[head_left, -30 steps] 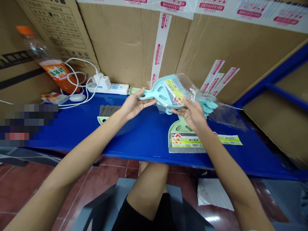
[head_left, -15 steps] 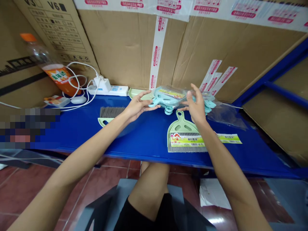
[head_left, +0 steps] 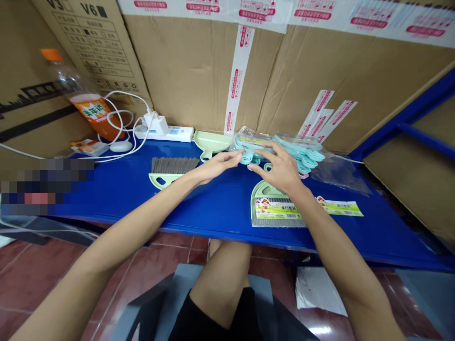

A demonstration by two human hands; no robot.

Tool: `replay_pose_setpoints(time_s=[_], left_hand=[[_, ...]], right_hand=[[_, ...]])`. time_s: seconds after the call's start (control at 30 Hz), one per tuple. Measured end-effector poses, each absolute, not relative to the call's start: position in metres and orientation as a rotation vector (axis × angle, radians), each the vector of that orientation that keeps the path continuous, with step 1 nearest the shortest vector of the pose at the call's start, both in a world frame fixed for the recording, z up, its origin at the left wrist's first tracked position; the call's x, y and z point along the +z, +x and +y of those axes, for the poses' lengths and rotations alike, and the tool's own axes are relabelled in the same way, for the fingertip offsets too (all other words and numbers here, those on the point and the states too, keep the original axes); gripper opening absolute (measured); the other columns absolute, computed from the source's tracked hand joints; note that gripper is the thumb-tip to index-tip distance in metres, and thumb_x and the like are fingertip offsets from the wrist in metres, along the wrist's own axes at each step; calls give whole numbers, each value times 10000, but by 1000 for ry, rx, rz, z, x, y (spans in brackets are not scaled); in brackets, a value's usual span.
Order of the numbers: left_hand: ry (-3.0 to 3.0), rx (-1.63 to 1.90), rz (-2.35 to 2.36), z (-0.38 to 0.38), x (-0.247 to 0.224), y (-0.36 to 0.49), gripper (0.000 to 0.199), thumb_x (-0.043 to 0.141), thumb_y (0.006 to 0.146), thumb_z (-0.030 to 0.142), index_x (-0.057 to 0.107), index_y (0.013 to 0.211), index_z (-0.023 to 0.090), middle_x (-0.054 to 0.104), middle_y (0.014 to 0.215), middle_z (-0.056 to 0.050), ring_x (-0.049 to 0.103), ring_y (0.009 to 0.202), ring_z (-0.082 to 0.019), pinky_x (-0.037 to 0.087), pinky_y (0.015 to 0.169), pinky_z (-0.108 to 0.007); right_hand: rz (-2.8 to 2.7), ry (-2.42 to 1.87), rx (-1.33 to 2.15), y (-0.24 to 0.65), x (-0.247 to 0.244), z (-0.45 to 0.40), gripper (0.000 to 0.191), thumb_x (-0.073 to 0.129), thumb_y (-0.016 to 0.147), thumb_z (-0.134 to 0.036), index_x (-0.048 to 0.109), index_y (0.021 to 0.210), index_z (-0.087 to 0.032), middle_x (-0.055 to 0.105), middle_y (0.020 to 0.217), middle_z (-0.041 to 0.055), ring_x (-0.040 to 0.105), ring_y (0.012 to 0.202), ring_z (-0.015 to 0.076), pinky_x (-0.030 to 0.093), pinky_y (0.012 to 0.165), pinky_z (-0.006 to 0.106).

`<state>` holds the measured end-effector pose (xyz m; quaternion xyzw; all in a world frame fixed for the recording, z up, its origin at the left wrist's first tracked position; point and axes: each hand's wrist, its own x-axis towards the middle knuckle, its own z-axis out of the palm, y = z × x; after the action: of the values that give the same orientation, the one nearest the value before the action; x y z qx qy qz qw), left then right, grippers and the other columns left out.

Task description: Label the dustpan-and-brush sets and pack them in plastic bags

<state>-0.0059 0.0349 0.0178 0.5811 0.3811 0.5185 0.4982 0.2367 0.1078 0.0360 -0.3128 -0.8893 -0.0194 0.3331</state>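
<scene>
Several light-blue dustpan sets (head_left: 302, 158) in clear plastic bags lie piled at the back of the blue table. My left hand (head_left: 223, 163) is at the handle of the leftmost blue dustpan (head_left: 249, 155), fingers stretched out and holding nothing. Over the pile's front edge my right hand (head_left: 280, 168) has its fingers spread. Below it lies a light-green dustpan (head_left: 259, 192) with a grey-bristled brush and a printed label strip (head_left: 279, 208) on it; my right forearm covers part. A second green dustpan (head_left: 213, 140) stands behind my left hand, and a green-handled brush (head_left: 174, 166) lies left of it.
Another label strip (head_left: 343, 208) and an empty plastic bag (head_left: 341, 175) lie at the right. At the back left are a power strip (head_left: 181, 133) with white cables and an orange drink bottle (head_left: 94, 111). Taped cardboard (head_left: 199, 71) walls the back.
The bagged blue dustpan held up between both hands now rests on the left of the pile. Both hands have let go and my fingers have opened. The view has shifted slightly.
</scene>
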Motion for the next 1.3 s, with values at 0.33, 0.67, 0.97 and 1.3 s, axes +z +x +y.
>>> replay_pose_setpoints(time_s=[0.33, 0.67, 0.97, 1.3], left_hand=[[1603, 1218, 956, 34, 20, -2, 687, 848, 942, 485, 668, 1550, 220, 606, 1643, -130, 547, 1559, -346, 365, 1344, -534], [1592, 1133, 906, 37, 12, -2, 788, 784, 948, 648, 600, 1616, 271, 431, 1767, -137, 393, 1657, -381, 373, 1321, -581], [1478, 1275, 1061, 42, 12, -5, 382, 816, 944, 368, 790, 1280, 189, 765, 1409, -144, 739, 1228, -281, 603, 949, -368], [1478, 1505, 1322, 49, 12, -13, 195, 717, 856, 137, 798, 1031, 163, 794, 1081, -82, 712, 934, -199, 595, 714, -276]], right_hand=[[-2277, -799, -29, 252, 30, 141, 372, 649, 1060, -515, 859, 1211, -248, 745, 1221, 159, 673, 1231, 389, 529, 1137, 664], [-2427, -624, -140, 240, 39, 116, 338, 645, 1069, -476, 829, 1286, -293, 761, 1263, 108, 645, 1208, 360, 571, 1055, 609], [-2455, -750, -107, 240, 28, 127, 291, 632, 1075, -348, 837, 1236, -218, 659, 1539, 163, 659, 1363, 408, 557, 1131, 637], [-2427, -611, 242, 247, 31, 133, 283, 616, 1081, -342, 854, 1214, -265, 756, 1443, 97, 702, 1374, 356, 529, 1216, 607]])
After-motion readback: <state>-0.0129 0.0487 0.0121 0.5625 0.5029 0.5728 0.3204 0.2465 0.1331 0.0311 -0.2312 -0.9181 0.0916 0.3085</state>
